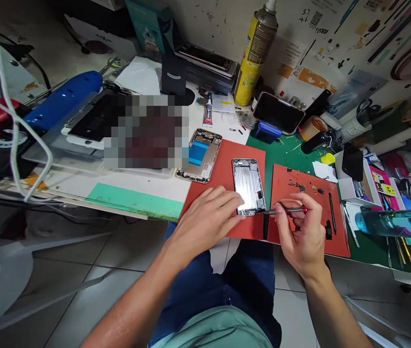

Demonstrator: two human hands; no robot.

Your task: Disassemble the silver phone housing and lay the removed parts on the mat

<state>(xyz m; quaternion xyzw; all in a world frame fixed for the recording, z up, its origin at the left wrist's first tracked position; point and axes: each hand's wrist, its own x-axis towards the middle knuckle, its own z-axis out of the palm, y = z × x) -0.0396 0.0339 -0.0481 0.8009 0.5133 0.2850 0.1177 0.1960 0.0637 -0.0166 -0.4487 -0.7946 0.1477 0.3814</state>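
A silver phone housing, its inside facing up, lies on an orange-red mat. My left hand grips its lower left corner, with the fingers on the left side and the thumb at the bottom edge. In my right hand is a slim screwdriver with a red end, pinched between thumb and fingers. Its tip points left and meets the lower right corner of the housing. Up and to the left, a second phone housing with a blue strip lies apart from both hands.
A second orange-red mat carries small phone parts and a black stick-like tool. Behind stand a phone on a blue stand and a yellow spray can. A blue-tinted bottle lies at right. Part of the left side is pixelated.
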